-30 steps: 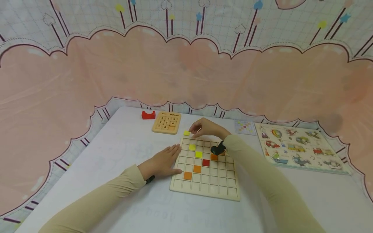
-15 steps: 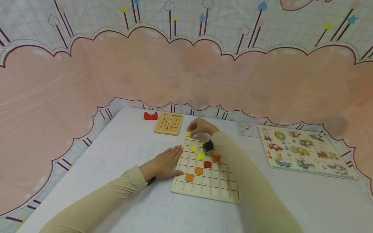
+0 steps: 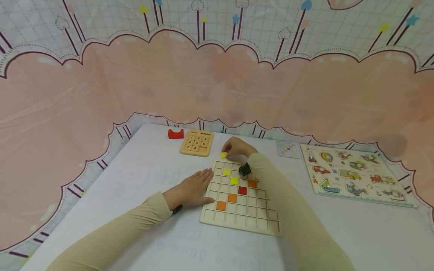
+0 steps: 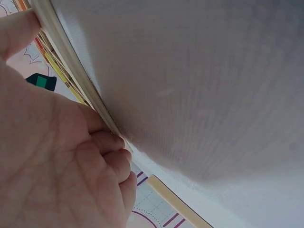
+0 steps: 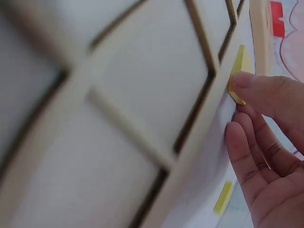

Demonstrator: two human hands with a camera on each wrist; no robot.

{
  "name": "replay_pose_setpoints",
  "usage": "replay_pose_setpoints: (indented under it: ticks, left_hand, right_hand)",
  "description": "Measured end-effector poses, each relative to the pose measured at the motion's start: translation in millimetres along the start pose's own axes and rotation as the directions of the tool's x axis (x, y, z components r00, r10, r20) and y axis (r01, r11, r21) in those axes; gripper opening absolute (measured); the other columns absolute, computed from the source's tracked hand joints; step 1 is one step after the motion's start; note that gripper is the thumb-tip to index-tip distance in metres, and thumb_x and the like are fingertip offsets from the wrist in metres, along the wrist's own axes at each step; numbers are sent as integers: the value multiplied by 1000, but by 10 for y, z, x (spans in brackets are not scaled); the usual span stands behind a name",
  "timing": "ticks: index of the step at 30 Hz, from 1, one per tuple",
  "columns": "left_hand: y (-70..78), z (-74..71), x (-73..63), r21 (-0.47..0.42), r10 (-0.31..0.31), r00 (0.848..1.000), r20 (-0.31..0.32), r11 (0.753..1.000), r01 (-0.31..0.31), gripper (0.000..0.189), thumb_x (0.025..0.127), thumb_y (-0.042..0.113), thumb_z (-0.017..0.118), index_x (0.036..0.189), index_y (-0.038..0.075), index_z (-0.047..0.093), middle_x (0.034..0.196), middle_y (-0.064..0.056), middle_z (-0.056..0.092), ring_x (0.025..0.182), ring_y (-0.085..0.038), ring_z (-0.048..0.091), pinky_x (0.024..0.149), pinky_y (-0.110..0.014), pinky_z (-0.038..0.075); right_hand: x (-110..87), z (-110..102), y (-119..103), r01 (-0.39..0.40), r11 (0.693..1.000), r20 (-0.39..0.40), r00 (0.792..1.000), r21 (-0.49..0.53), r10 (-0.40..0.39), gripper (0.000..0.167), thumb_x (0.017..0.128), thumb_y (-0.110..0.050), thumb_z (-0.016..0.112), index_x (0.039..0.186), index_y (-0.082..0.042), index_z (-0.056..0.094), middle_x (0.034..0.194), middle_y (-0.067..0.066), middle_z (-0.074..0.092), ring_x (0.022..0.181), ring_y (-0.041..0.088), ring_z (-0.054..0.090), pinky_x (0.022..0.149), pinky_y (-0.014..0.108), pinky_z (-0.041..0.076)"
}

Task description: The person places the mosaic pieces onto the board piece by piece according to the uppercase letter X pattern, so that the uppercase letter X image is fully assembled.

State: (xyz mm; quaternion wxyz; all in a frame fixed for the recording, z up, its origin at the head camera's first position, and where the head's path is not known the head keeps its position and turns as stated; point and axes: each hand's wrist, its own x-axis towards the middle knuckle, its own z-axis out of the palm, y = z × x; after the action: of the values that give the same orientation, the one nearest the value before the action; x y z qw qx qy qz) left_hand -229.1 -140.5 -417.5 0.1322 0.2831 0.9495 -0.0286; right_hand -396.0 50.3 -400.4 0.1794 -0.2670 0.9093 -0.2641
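A square wooden grid board (image 3: 237, 219) lies on the white table, with yellow, red and orange tiles in some cells. At its far left corner my right hand (image 3: 236, 147) pinches a yellow tile (image 3: 223, 154). In the right wrist view the thumb covers part of that tilted yellow tile (image 5: 242, 59), just past the board's rim. A second yellow piece (image 5: 223, 197) lies nearby on the table. Fairly straight fingers of my left hand (image 3: 190, 190) touch the board's left edge. The left wrist view shows that palm (image 4: 52, 152) beside the board's edge (image 4: 71, 57).
Behind the board are a red block (image 3: 176, 134) with a curved notch and a wooden number puzzle (image 3: 196, 143). A small pattern card (image 3: 289, 149) lies at the back right, beside a vehicle picture puzzle (image 3: 356, 175). A printed cloth wall (image 3: 217, 86) rises behind the table.
My right hand has moved left to the yellow tile beyond the board, taken hold of it and shifted it slightly right, tilting it. The left hand stays at the board's edge.
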Motion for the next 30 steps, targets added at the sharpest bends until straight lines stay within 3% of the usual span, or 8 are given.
replay_pose_setpoints:
  ticks: [8,18,30]
  left_hand:
    - [-1,9,15,7,-9,1000,6,1000,9,94,88,66,44,150,2,14,159,-12,13,148,-24,11,121,-38,15]
    - [18,-4,2,3,-14,1000,7,1000,14,94,87,65,45,150,2,15,159,-12,14,147,-24,12,121,-38,15]
    - [17,1,-3,10,-11,1000,7,1000,11,93,88,65,44,150,2,16,159,-12,14,147,-24,12,121,-38,16]
  right_hand:
    - [-142,-99,151,35,999,-13,999,-11,-35,22,76,2,71,98,1,72,97,13,70,83,16,59,82,27,52]
    - [-234,-150,217,-28,999,8,1000,44,28,24,77,1,72,101,-2,71,99,10,68,86,16,58,83,26,51]
    - [-249,-131,257,33,999,-11,999,24,-33,19,76,-1,74,95,1,71,91,11,69,81,15,59,79,25,52]
